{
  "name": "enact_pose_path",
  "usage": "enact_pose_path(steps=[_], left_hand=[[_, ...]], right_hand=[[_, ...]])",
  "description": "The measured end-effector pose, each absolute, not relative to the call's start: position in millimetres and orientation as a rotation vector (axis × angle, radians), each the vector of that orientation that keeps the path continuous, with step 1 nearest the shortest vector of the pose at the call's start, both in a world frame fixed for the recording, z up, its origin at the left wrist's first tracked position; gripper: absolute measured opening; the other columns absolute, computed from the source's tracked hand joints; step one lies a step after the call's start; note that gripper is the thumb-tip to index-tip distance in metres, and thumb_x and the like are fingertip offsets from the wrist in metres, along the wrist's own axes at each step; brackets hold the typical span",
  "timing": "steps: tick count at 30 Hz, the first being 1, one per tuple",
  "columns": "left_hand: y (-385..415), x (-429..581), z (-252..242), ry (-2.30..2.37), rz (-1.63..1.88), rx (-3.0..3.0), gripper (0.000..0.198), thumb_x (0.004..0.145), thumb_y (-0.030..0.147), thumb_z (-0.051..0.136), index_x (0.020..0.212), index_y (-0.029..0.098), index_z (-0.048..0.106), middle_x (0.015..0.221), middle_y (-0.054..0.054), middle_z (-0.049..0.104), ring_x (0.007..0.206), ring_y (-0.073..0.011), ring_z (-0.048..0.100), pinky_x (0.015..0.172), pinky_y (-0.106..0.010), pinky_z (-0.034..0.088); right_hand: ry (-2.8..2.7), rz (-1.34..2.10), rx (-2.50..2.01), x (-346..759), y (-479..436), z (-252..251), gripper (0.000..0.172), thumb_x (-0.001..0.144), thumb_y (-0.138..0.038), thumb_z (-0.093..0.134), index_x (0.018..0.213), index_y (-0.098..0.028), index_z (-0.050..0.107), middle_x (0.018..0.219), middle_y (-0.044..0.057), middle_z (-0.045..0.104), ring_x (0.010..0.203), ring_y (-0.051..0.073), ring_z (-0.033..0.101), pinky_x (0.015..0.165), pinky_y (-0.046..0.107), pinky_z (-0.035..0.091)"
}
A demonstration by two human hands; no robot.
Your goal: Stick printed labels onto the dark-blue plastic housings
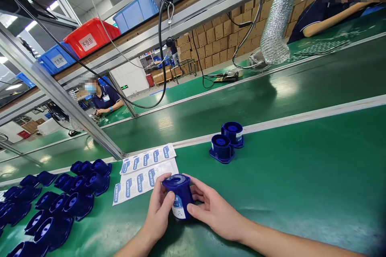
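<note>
Between my two hands is a dark blue plastic housing, its flanged base turned up. A blue and white label sits on its side facing me. The fingers of my left hand grip its left side, thumb on the label's edge. My right hand closes on the right side, thumb low near the label. Just beyond lie label sheets with blue and white stickers in rows. Farther off to the right, two similar blue housings stand close together, flange down, with white labels partly visible.
Several blue housings lie in rows at the left of the green worktop. A metal post rises behind the sheets. Black cables hang from the overhead rail. Two co-workers sit across the line, one person at left, a forearm at right.
</note>
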State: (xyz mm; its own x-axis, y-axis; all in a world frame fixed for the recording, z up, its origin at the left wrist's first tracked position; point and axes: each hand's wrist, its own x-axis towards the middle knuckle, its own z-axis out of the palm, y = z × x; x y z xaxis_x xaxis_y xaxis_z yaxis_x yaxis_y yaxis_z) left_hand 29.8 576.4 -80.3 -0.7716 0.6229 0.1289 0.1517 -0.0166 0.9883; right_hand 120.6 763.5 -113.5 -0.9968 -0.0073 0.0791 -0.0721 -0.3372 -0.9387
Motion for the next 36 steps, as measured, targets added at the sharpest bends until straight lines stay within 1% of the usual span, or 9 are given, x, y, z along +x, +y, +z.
enact_pose_path(steps=[9,15,19,22,24,26,29,33,36], left_hand=[[579,39,-86,1.835,1.772,0.885,0.073,0.098,0.052,0.070,0.155,0.027,0.031,0.154,-0.018,0.054,0.136,-0.0320,0.060,0.117,-0.048,0.048],[574,33,-78,1.759,1.657,0.984,0.119,0.082,0.043,0.090,0.165,0.032,0.006,0.158,-0.021,0.049,0.138,-0.0368,0.060,0.119,-0.053,0.046],[577,25,-85,1.623,1.716,0.842,0.147,0.057,0.041,0.106,0.166,0.031,0.009,0.151,-0.023,0.056,0.130,-0.0400,0.066,0.110,-0.052,0.053],[579,22,-85,1.461,1.788,0.653,0.113,0.067,0.054,0.100,0.156,0.021,0.038,0.127,-0.020,0.073,0.108,-0.0321,0.076,0.096,-0.042,0.058],[579,22,-81,1.407,1.809,0.531,0.086,0.075,0.059,0.093,0.140,0.015,0.056,0.109,-0.016,0.078,0.094,-0.0248,0.079,0.088,-0.034,0.059],[578,21,-77,1.355,1.781,0.412,0.069,0.079,0.063,0.088,0.120,0.012,0.067,0.098,-0.014,0.080,0.086,-0.0211,0.079,0.080,-0.028,0.059],[578,21,-77,1.315,1.687,0.297,0.073,0.079,0.076,0.078,0.108,0.009,0.069,0.097,-0.017,0.080,0.085,-0.0216,0.080,0.073,-0.023,0.058],[583,21,-84,1.710,1.527,0.487,0.104,0.077,0.088,0.061,0.144,0.009,0.051,0.098,-0.019,0.079,0.081,-0.0258,0.079,0.070,-0.032,0.060],[581,15,-80,2.005,1.410,0.650,0.100,0.072,0.078,0.070,0.141,0.008,0.055,0.092,-0.016,0.076,0.074,-0.0285,0.075,0.069,-0.040,0.060]], right_hand=[[-1.931,2.377,0.030,123,757,-103,0.105,0.084,-0.053,0.081,0.164,-0.007,0.032,0.130,0.020,0.065,0.113,0.033,0.060,0.084,0.047,0.064],[-1.974,2.429,-0.006,123,764,-95,0.119,0.080,-0.058,0.079,0.169,-0.011,0.014,0.127,0.021,0.061,0.110,0.034,0.062,0.053,0.030,0.057],[-2.158,2.172,-0.028,125,768,-92,0.106,0.092,-0.059,0.063,0.171,-0.015,0.007,0.122,0.018,0.064,0.095,0.030,0.068,0.061,0.037,0.060],[-2.458,1.641,0.058,128,771,-95,0.114,0.080,-0.046,0.081,0.171,-0.020,0.017,0.146,0.020,0.055,0.118,0.036,0.065,0.087,0.046,0.062],[-2.572,1.316,0.099,129,773,-101,0.125,0.069,-0.038,0.093,0.170,-0.023,0.021,0.158,0.021,0.044,0.137,0.042,0.054,0.106,0.054,0.056],[-2.550,1.036,0.108,129,777,-109,0.119,0.069,-0.031,0.094,0.168,-0.024,0.028,0.164,0.022,0.036,0.147,0.045,0.043,0.116,0.060,0.048],[-2.395,0.750,0.237,127,789,-118,0.089,0.082,-0.026,0.082,0.160,-0.024,0.039,0.159,0.020,0.045,0.148,0.041,0.044,0.118,0.058,0.047],[-2.314,0.566,0.280,119,810,-116,0.067,0.094,-0.027,0.068,0.156,-0.023,0.042,0.140,0.016,0.062,0.132,0.036,0.059,0.108,0.053,0.057],[-2.210,0.408,0.149,113,819,-110,0.054,0.102,-0.028,0.057,0.155,-0.022,0.046,0.145,0.019,0.056,0.140,0.044,0.051,0.112,0.068,0.049]])
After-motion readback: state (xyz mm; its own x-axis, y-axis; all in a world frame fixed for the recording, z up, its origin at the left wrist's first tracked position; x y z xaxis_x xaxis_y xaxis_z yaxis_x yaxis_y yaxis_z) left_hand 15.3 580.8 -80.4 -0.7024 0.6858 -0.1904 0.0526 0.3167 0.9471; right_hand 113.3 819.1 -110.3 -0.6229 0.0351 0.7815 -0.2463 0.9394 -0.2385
